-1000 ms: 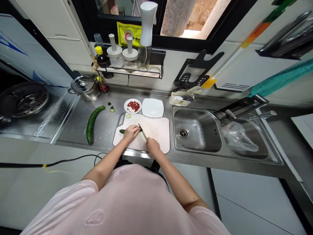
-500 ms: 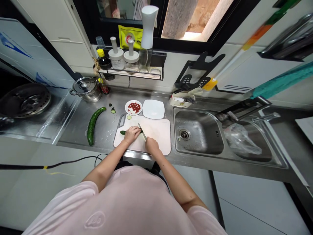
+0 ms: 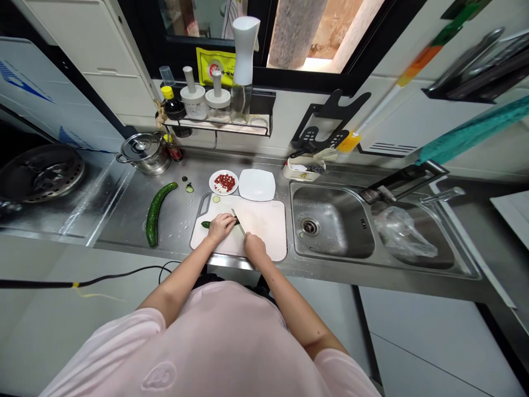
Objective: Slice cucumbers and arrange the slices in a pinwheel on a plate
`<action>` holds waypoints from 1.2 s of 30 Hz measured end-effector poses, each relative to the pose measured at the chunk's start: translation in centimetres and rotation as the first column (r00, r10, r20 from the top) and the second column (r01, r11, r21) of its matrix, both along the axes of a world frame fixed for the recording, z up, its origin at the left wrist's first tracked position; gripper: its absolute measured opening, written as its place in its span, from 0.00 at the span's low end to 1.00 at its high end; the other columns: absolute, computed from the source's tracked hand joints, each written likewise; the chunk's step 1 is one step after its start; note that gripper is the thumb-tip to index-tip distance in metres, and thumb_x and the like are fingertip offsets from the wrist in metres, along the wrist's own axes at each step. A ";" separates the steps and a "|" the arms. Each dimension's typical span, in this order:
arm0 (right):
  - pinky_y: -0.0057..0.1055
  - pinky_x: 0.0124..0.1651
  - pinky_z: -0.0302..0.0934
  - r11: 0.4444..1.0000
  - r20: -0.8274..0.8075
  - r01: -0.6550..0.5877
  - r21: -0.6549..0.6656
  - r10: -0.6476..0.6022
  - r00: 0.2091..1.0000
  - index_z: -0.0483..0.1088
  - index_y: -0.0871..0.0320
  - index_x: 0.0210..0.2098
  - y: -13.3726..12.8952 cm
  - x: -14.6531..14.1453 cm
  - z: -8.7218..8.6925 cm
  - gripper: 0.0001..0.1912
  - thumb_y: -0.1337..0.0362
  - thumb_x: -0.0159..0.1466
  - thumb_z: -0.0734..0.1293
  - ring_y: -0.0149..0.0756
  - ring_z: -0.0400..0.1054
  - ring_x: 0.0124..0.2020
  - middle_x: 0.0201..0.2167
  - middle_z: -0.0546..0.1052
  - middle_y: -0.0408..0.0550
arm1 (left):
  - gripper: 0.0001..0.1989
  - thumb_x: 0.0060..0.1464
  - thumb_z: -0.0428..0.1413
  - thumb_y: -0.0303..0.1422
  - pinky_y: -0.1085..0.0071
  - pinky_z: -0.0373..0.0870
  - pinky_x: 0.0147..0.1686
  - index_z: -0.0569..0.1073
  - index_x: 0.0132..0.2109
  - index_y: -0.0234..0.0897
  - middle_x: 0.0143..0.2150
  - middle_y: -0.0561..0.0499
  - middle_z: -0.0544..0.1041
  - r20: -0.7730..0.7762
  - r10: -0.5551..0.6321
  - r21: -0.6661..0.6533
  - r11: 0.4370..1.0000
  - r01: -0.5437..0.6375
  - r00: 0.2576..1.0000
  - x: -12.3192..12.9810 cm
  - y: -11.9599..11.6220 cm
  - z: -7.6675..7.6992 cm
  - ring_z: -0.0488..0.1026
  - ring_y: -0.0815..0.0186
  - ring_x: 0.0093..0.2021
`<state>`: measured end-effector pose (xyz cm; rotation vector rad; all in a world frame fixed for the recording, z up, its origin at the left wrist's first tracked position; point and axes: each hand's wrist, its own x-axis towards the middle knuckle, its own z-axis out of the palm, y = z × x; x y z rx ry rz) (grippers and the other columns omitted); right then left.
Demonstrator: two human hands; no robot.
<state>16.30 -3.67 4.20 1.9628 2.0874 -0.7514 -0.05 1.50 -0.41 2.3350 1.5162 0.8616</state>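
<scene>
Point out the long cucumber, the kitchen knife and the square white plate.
Long cucumber (image 3: pixel 154 216), head view, middle of its body.
Kitchen knife (image 3: pixel 238 220), head view, on the blade.
Square white plate (image 3: pixel 257 184), head view, its bare centre.

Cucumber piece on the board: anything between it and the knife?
Nothing visible: the knife in the right hand sits at the end of the cucumber piece, beside the left hand, which covers most of it.

A long dark green cucumber (image 3: pixel 154 215) shows mottled paler flecks, and a rectangular white plastic cutting board (image 3: pixel 264 231) is plain. A round white plate (image 3: pixel 216 186) carries bright red pieces (image 3: pixel 225 182) beside a square white plate (image 3: pixel 257 184), and a pale pink cotton T-shirt (image 3: pixel 165 342) bears a tone-on-tone emblem
</scene>
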 end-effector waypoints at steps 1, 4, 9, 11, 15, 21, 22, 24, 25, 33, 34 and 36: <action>0.31 0.40 0.60 1.000 0.004 -0.002 -0.001 0.002 1.000 0.65 0.62 0.44 -0.3 0.2 0.0 0.13 0.71 0.66 0.52 0.41 0.71 0.41 0.38 0.75 0.57 | 0.10 0.59 0.50 0.35 0.69 0.66 0.43 0.76 0.41 0.42 0.40 0.50 0.76 0.002 0.001 -0.003 1.000 -0.001 1.000 0.0 0.0 0.0 0.70 0.66 0.41; 0.31 0.38 0.60 1.000 0.013 -0.010 -0.004 0.010 1.000 0.66 0.62 0.42 -1.2 0.8 -0.2 0.12 0.72 0.65 0.53 0.42 0.71 0.40 0.37 0.75 0.57 | 0.11 0.59 0.50 0.35 0.68 0.66 0.43 0.76 0.41 0.41 0.40 0.49 0.76 0.007 0.004 -0.007 1.000 -0.004 1.000 0.0 0.0 0.0 0.70 0.65 0.42; 0.31 0.38 0.60 1.000 0.005 -0.014 0.001 0.014 1.000 0.66 0.62 0.42 -1.1 0.8 -0.4 0.12 0.71 0.65 0.53 0.40 0.71 0.39 0.36 0.75 0.57 | 0.11 0.59 0.50 0.35 0.68 0.66 0.42 0.76 0.41 0.41 0.40 0.49 0.76 0.019 0.002 -0.009 1.000 -0.002 1.000 0.0 0.0 0.0 0.70 0.66 0.42; 0.30 0.39 0.60 1.000 0.008 -0.003 -0.004 0.003 1.000 0.66 0.62 0.43 -0.4 0.4 -0.3 0.13 0.72 0.65 0.53 0.40 0.71 0.40 0.38 0.75 0.58 | 0.11 0.59 0.50 0.36 0.69 0.66 0.42 0.76 0.41 0.42 0.40 0.49 0.76 0.018 0.001 -0.011 1.000 -0.001 1.000 0.0 0.0 0.0 0.70 0.66 0.42; 0.29 0.40 0.60 1.000 0.003 0.008 0.005 -0.008 1.000 0.66 0.62 0.44 1.3 -0.8 0.3 0.14 0.73 0.64 0.53 0.39 0.71 0.42 0.39 0.75 0.57 | 0.11 0.60 0.49 0.36 0.69 0.66 0.42 0.76 0.40 0.42 0.40 0.49 0.76 0.009 0.007 -0.021 1.000 -0.007 1.000 0.0 0.0 0.0 0.70 0.66 0.42; 0.29 0.40 0.60 1.000 0.000 0.018 0.000 -0.018 1.000 0.66 0.62 0.44 1.8 -1.2 0.7 0.13 0.72 0.65 0.53 0.39 0.71 0.42 0.39 0.75 0.57 | 0.11 0.60 0.49 0.36 0.69 0.66 0.43 0.76 0.40 0.41 0.40 0.49 0.76 0.005 0.010 -0.021 1.000 -0.009 1.000 0.0 0.0 0.1 0.70 0.66 0.41; 0.30 0.40 0.60 1.000 0.004 0.018 -0.005 -0.018 1.000 0.66 0.62 0.44 1.6 -1.0 0.6 0.13 0.72 0.65 0.53 0.40 0.71 0.42 0.39 0.75 0.57 | 0.11 0.60 0.49 0.36 0.69 0.66 0.43 0.76 0.40 0.41 0.40 0.49 0.76 0.003 0.007 -0.022 1.000 -0.007 1.000 0.0 0.0 0.2 0.70 0.66 0.41; 0.30 0.40 0.60 1.000 0.013 0.015 -0.018 -0.015 1.000 0.66 0.62 0.44 1.0 -0.6 0.6 0.13 0.72 0.65 0.53 0.40 0.71 0.42 0.39 0.75 0.57 | 0.11 0.59 0.49 0.36 0.69 0.66 0.42 0.76 0.40 0.42 0.40 0.49 0.76 0.000 0.006 -0.021 1.000 -0.006 1.000 0.0 0.0 0.2 0.70 0.66 0.41; 0.30 0.40 0.60 1.000 0.016 0.011 -0.021 -0.011 1.000 0.66 0.62 0.44 0.6 -0.3 0.5 0.13 0.72 0.64 0.54 0.40 0.71 0.42 0.39 0.75 0.57 | 0.11 0.59 0.49 0.36 0.69 0.66 0.42 0.76 0.40 0.42 0.40 0.49 0.76 0.000 0.006 -0.019 1.000 -0.006 1.000 0.0 0.0 0.1 0.70 0.66 0.41; 0.31 0.39 0.60 0.999 0.040 -0.009 -0.048 0.011 0.999 0.65 0.62 0.43 -1.6 1.0 0.5 0.11 0.71 0.65 0.54 0.41 0.71 0.41 0.38 0.75 0.58 | 0.11 0.59 0.50 0.35 0.68 0.67 0.42 0.76 0.41 0.42 0.40 0.49 0.76 0.007 0.008 -0.013 1.000 -0.008 1.000 0.0 0.0 0.0 0.70 0.66 0.41; 0.31 0.39 0.59 0.999 0.041 -0.007 -0.053 0.009 0.999 0.65 0.62 0.43 -1.4 0.9 0.5 0.11 0.71 0.66 0.54 0.41 0.71 0.41 0.38 0.75 0.58 | 0.10 0.59 0.50 0.35 0.68 0.67 0.42 0.76 0.41 0.42 0.40 0.49 0.76 0.007 0.007 -0.015 1.000 -0.007 1.000 0.0 0.0 0.0 0.70 0.66 0.41; 0.31 0.39 0.59 0.998 0.034 -0.004 -0.058 0.006 0.999 0.64 0.62 0.44 -0.9 0.6 0.6 0.11 0.71 0.66 0.54 0.40 0.71 0.41 0.39 0.74 0.59 | 0.10 0.59 0.50 0.35 0.68 0.67 0.43 0.76 0.41 0.42 0.41 0.49 0.76 0.008 0.005 -0.017 1.000 -0.005 1.000 0.0 0.0 0.0 0.70 0.66 0.42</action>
